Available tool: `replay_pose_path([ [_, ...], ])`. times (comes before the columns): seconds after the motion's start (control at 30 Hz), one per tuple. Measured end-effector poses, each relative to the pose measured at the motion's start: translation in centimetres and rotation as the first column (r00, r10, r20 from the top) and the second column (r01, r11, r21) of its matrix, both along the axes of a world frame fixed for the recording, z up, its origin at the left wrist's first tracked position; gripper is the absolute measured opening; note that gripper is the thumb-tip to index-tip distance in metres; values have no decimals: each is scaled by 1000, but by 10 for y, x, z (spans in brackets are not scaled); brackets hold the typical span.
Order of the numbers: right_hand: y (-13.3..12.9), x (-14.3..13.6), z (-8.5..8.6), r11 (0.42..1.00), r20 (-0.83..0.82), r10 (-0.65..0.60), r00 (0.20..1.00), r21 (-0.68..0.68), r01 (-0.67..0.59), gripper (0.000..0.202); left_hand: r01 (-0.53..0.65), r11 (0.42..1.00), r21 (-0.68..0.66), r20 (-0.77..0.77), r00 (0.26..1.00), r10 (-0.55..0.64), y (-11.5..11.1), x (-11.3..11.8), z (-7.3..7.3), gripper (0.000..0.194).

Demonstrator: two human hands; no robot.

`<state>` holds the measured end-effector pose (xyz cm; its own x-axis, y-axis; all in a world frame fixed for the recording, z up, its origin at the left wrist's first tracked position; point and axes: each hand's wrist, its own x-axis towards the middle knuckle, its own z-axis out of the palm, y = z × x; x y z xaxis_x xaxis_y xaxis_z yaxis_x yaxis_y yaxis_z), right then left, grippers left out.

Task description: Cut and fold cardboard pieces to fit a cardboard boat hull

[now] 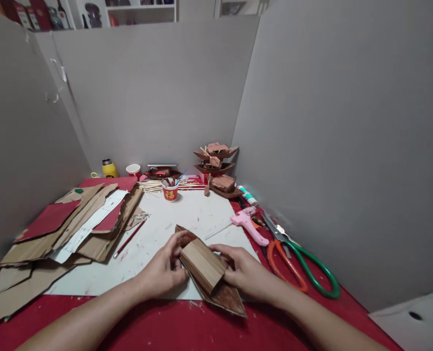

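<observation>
A small brown model boat [226,298] with pointed ends is tilted diagonally between my hands, near the front edge of the white sheet. A light brown cabin or roof piece [203,263], creased lengthwise, sits over its middle. My left hand [167,265] grips the boat's left side, fingers on the upper hull and thumb near the cabin's lower edge. From the right, my right hand [243,270] holds the cabin's side, with its index finger along the top edge and the other fingers curled. Parts of the hull are covered by the cabin and my fingers.
Cardboard pieces [88,246] pile up at left, beside a pencil [130,239]. A pink glue gun [251,225] and scissors with orange and green handles [314,270] lie at right. Behind are a red paper cup [170,193], thin sticks [148,185] and other model boats [216,168].
</observation>
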<state>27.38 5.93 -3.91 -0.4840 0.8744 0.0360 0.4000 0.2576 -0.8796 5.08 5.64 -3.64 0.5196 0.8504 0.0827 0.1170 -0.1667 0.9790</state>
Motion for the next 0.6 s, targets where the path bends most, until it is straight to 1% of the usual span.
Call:
replay_pose_path([
  [0.13, -2, 0, 3, 999, -80, 30, 996, -36, -33, 47, -39, 999, 36, 0, 999, 39, 1, 1, -13, 79],
  [0.23, -1, -1, 2, 999, -87, 2, 996, -48, -6, 46, -31, 999, 19, 21, 999, 30, 3, 3, -17, 79],
  [0.3, 1, -1, 2, 999, -88, -10, 996, -50, 6, 48, -26, 1000, 5, 42, 999, 26, 6, 5, -17, 79],
  [0.4, 3, -4, 6, 999, -122, 10, 992, -51, -16, 48, -36, 999, -9, 64, 997, 37, 7, 4, -12, 80],
  [0.47, 2, -8, 10, 998, -139, 23, 990, -59, -32, 49, -35, 998, -55, 56, 998, 38, 6, 3, -9, 81],
  [0.53, 1, -11, 14, 998, -129, 19, 991, -61, -27, 52, -25, 995, -98, 50, 998, 30, 5, 0, -8, 83],
  [0.6, 0, -15, 17, 997, -105, 9, 994, -71, -16, 52, -20, 995, -98, 50, 998, 26, 4, -3, -9, 86],
])
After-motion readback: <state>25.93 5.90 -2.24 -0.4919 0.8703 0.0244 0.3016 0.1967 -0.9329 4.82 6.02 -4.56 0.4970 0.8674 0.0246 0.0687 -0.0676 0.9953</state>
